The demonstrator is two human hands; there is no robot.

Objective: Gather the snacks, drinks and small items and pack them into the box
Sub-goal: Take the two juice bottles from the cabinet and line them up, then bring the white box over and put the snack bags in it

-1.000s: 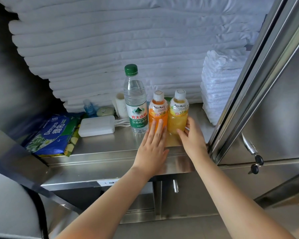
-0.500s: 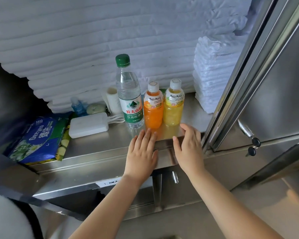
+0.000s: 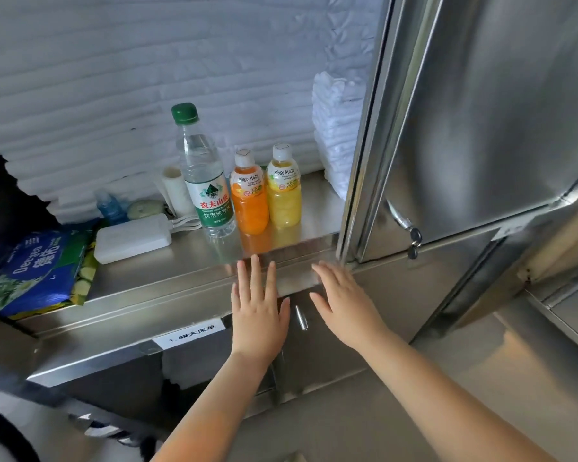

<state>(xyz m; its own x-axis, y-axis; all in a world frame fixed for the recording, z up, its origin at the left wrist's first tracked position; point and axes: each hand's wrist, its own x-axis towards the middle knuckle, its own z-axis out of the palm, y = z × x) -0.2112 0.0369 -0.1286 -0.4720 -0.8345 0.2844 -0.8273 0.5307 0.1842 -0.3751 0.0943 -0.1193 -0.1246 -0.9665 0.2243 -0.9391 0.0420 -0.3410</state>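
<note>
Three drinks stand side by side on a steel cabinet shelf (image 3: 167, 271): a clear water bottle (image 3: 205, 181) with a green cap, an orange juice bottle (image 3: 249, 198) and a yellow juice bottle (image 3: 284, 191). My left hand (image 3: 259, 308) and my right hand (image 3: 344, 301) hover flat, fingers apart, just in front of the shelf's front edge, below the bottles. Neither hand touches a bottle or holds anything. A blue snack bag (image 3: 34, 271) lies at the shelf's left end. No box is in view.
A white power bank (image 3: 132, 238) with a cable, a small blue bottle (image 3: 109, 203), a round tin (image 3: 144, 208) and a white roll (image 3: 176, 190) sit left of the drinks. Folded white linen (image 3: 114, 78) fills the back; stacked towels (image 3: 336, 141) stand right. The open steel door (image 3: 464, 128) is at right.
Both hands have drawn back from the two juice bottles, from touching them to hovering in front of the shelf edge. The bottles stay in place.
</note>
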